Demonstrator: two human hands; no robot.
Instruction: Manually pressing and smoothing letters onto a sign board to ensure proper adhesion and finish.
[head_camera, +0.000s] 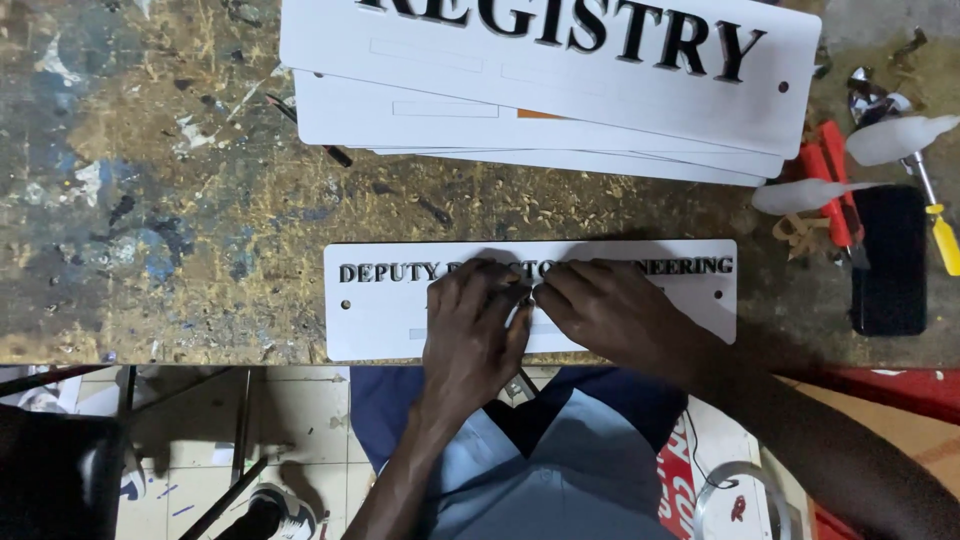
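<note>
A white rectangular sign plate with raised black letters lies at the near edge of the workbench. My left hand rests on its middle, fingers curled down over the lettering. My right hand lies beside it, fingertips meeting the left hand's at the plate's centre. Both hands press on the plate and cover the middle letters. Whether a small piece is pinched between the fingertips is hidden.
A stack of larger white sign plates lies at the back of the paint-stained workbench. At the right are red-handled pliers, a dark phone, a yellow-handled screwdriver and two white nozzle-shaped tubes. Tiled floor and a shoe show below.
</note>
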